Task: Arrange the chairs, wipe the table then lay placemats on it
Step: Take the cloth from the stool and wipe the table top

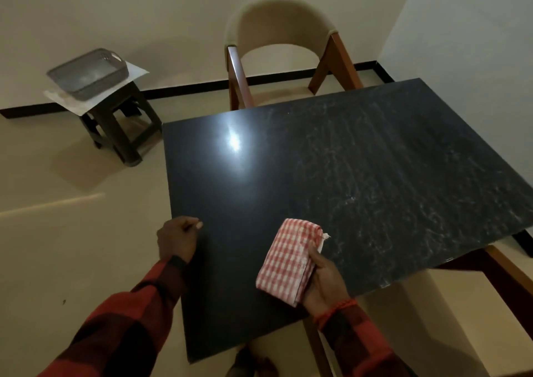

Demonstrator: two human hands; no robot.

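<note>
Right hand (pixel 326 278) grips a folded checked cloth (pixel 288 261), fingers curled under its right edge, cloth lying on the near part of the table (pixel 346 160). Cloth's long axis runs away from the person. Left hand (pixel 177 239) rests at the table's left edge, fingers curled; I cannot tell if it holds anything. Streaked surface lies ahead and right of the cloth, nearer the right hand. Chair (pixel 284 48) stands at the far side.
</note>
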